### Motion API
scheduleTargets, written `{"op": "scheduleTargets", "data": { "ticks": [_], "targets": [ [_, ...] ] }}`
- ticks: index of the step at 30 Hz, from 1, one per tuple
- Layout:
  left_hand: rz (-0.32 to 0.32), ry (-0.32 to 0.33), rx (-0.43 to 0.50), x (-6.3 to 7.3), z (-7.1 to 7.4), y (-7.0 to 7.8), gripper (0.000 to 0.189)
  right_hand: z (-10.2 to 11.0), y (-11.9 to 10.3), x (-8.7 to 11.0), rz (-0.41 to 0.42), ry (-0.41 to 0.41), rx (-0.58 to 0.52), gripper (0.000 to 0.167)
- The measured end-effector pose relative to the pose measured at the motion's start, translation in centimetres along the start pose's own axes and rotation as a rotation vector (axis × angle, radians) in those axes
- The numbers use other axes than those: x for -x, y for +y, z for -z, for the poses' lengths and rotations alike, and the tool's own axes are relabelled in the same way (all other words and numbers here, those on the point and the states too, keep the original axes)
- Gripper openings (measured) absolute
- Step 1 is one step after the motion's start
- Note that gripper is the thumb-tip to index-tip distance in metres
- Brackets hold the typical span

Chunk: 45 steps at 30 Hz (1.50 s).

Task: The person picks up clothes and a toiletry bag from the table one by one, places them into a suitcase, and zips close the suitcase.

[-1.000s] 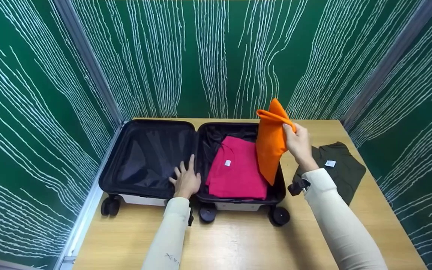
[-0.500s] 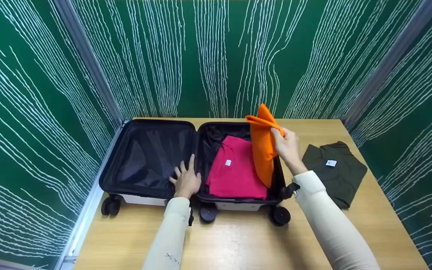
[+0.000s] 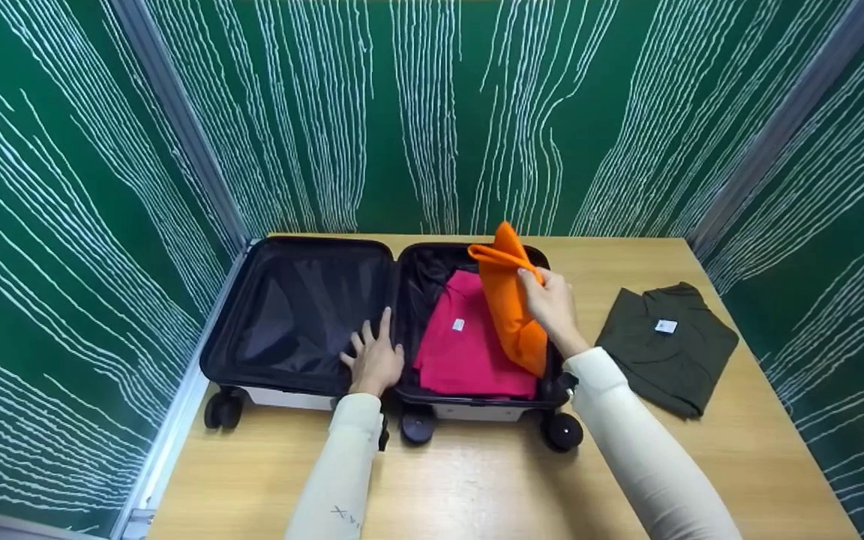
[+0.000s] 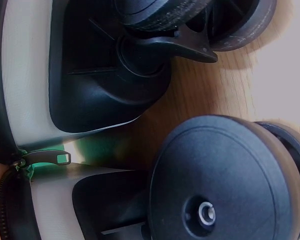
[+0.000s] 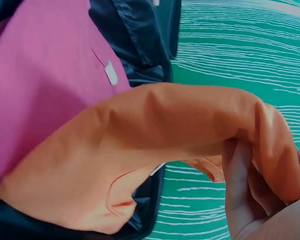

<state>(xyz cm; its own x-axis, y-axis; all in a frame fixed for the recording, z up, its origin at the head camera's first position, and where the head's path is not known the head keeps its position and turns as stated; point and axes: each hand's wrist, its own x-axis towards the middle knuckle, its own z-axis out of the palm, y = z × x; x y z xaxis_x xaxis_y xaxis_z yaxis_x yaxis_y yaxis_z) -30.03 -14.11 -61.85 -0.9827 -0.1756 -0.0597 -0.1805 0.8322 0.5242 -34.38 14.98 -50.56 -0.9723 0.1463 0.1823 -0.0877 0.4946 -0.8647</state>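
An orange folded shirt point(image 3: 507, 296) hangs from my right hand point(image 3: 552, 304), which pinches its upper edge over the right half of the open suitcase point(image 3: 411, 262). In the right wrist view the orange cloth point(image 5: 125, 135) droops from the fingers, its lower end over the pink shirt point(image 5: 45, 75). That pink shirt point(image 3: 451, 360), with a small white label, lies flat in the suitcase's right half. My left hand point(image 3: 377, 365) rests with spread fingers on the near inner edge of the left half point(image 3: 289, 315). The left wrist view shows mostly wheels and a zip pull point(image 4: 45, 158).
A dark green folded shirt point(image 3: 668, 360) with a white label lies on the wooden table point(image 3: 469, 480) to the right. Black wheels point(image 3: 563, 432) stick out at the suitcase's near side. Green walls point(image 3: 432, 112) with white lines enclose the table's back and sides.
My right hand has moved left and slightly down, carrying the orange shirt from the suitcase's right edge to over the pink shirt. More of the dark green shirt shows. My left hand has stayed put.
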Motion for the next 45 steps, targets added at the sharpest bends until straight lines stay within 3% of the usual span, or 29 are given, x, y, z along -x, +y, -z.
{"op": "scheduleTargets", "data": {
  "ticks": [6,24,37,43,45],
  "targets": [
    [0.0,0.003,-0.002,-0.1,0.0,0.0,0.074,-1.9,0.5,0.6,-0.05,-0.065,-0.009,0.037],
    [-0.009,0.009,0.006,0.1,0.0,0.0,0.075,-8.5,1.2,2.3,-0.028,-0.136,0.128,0.035],
    [0.0,-0.008,0.004,-0.1,-0.1,0.1,0.074,-11.0,1.6,4.1,-0.007,-0.398,0.251,0.02],
    [0.005,0.0,-0.004,0.0,-0.1,0.0,0.074,-10.9,1.6,4.6,0.013,-0.544,0.25,0.052],
    [0.001,0.006,-0.003,0.0,0.0,-0.1,0.074,-10.9,1.6,4.7,0.041,-0.6,0.258,0.056]
  ]
}}
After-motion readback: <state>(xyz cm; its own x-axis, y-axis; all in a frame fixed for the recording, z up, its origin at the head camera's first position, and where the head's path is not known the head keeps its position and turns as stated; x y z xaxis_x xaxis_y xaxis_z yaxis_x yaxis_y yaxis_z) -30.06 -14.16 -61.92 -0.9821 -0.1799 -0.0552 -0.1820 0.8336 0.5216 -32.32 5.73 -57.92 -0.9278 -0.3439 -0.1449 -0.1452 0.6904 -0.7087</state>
